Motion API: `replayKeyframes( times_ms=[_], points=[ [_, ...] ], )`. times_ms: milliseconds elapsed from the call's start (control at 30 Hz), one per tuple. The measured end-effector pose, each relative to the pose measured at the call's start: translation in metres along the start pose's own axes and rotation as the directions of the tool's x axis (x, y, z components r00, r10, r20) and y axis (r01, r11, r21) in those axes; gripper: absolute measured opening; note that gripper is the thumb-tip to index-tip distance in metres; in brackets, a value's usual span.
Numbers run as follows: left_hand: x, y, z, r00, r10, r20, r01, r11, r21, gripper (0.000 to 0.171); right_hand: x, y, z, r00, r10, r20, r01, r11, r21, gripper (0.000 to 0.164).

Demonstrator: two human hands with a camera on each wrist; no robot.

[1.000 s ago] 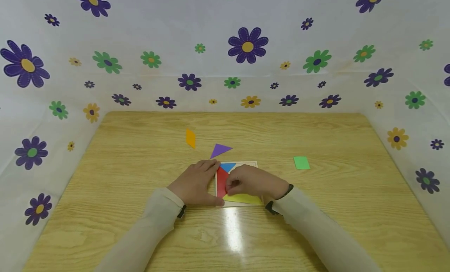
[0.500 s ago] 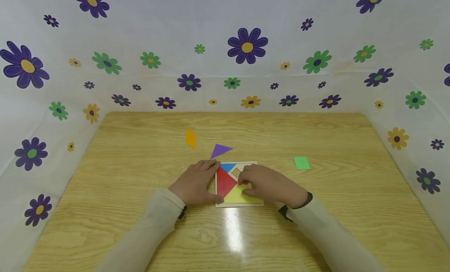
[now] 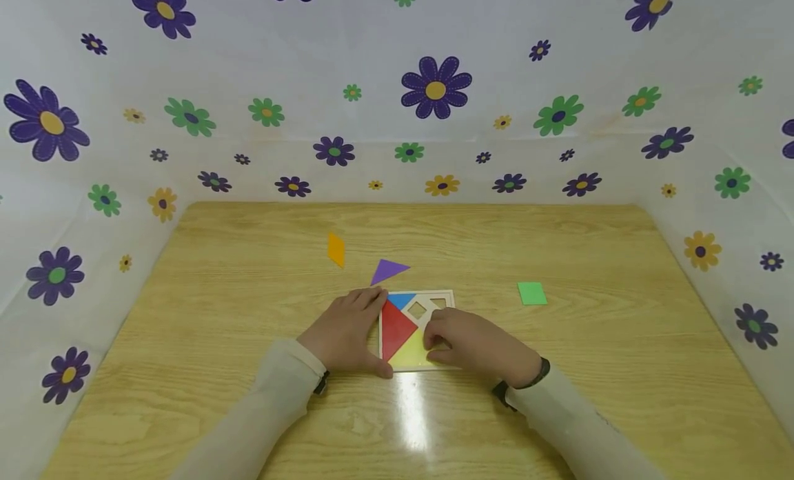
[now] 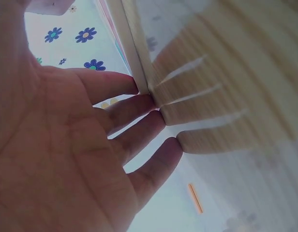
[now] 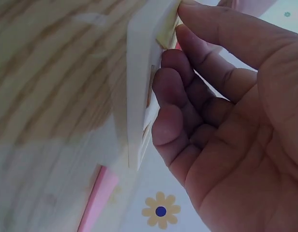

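A square wooden tangram board (image 3: 402, 292) lies mid-table, holding a blue triangle (image 3: 399, 300), a red triangle (image 3: 397, 330) and a yellow triangle (image 3: 406, 351). My left hand (image 3: 344, 332) rests along the board's left edge; in the left wrist view its straight fingers (image 4: 139, 130) touch the board's side and the table. With curled fingers, my right hand (image 3: 477, 342) is over the board's right part. Thumb and index fingertips hold the yellow triangle, whose right end they hide. The right wrist view shows the thumb (image 5: 226, 24) at the yellow triangle's edge.
Bare recesses show in the board's upper right part. Beyond it lies a purple triangle (image 3: 389, 270), with an orange parallelogram (image 3: 336, 250) farther left. A green square (image 3: 532, 293) lies to the right. Flowered cloth (image 3: 372, 121) surrounds the wooden table (image 3: 248, 259) at back and sides.
My right hand has drawn back rightward, uncovering the red triangle and the recesses. The yellow triangle has shifted slightly and lies straighter along the board's near edge. My left hand stays put.
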State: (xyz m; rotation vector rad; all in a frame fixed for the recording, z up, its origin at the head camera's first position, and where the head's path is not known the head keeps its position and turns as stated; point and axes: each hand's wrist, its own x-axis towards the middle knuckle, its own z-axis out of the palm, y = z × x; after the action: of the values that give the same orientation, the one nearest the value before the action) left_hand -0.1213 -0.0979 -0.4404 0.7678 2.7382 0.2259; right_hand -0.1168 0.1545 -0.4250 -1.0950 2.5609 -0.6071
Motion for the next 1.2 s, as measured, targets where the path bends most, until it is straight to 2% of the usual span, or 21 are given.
replayKeyframes(
  times_ms=[100,200,333,433,533,667,800,1000,1100,1200],
  points=[
    [0.0,-0.001,0.002,1.0,0.005,-0.01,-0.005,1.0,0.017,0.13,-0.002,0.001,-0.004,1.0,0.014,0.012,-0.014,0.999,0.033,0.005],
    [0.001,-0.002,0.002,1.0,0.007,-0.015,-0.007,1.0,0.01,0.13,-0.005,0.006,-0.012,0.998,0.055,0.028,-0.058,0.993,0.107,0.004],
    [0.001,-0.002,0.002,1.0,0.01,-0.011,-0.01,1.0,0.001,0.13,-0.013,0.021,-0.031,0.992,0.126,-0.02,-0.12,0.974,0.194,0.005],
    [0.0,-0.002,0.001,1.0,0.012,-0.007,-0.012,1.0,-0.009,0.13,-0.022,0.035,-0.045,0.979,0.179,-0.101,-0.162,0.974,0.162,0.005],
    [0.0,-0.002,0.002,1.0,0.01,-0.006,-0.011,1.0,-0.017,0.13,-0.031,0.047,-0.053,0.963,0.227,-0.144,-0.219,0.973,0.072,0.012],
    [0.0,-0.004,0.004,1.0,0.005,-0.01,-0.005,1.0,-0.019,0.13,-0.037,0.057,-0.058,0.941,0.305,-0.15,-0.31,0.951,-0.013,0.02],
    [0.001,-0.005,0.005,1.0,0.003,-0.014,-0.003,1.0,-0.014,0.13,-0.044,0.062,-0.062,0.902,0.395,-0.173,-0.412,0.908,-0.074,0.029],
    [0.001,-0.004,0.003,1.0,0.008,-0.011,-0.008,1.0,-0.024,0.129,-0.058,0.074,-0.068,0.846,0.508,-0.161,-0.525,0.848,-0.078,0.039],
    [0.001,-0.003,0.003,1.0,0.011,-0.013,-0.011,1.0,-0.026,0.129,-0.063,0.079,-0.07,0.832,0.537,-0.136,-0.55,0.832,-0.078,0.043],
    [0.001,-0.003,0.002,1.0,0.013,-0.016,-0.013,1.0,-0.027,0.128,-0.064,0.083,-0.07,0.836,0.534,-0.127,-0.545,0.834,-0.086,0.045]
  ],
)
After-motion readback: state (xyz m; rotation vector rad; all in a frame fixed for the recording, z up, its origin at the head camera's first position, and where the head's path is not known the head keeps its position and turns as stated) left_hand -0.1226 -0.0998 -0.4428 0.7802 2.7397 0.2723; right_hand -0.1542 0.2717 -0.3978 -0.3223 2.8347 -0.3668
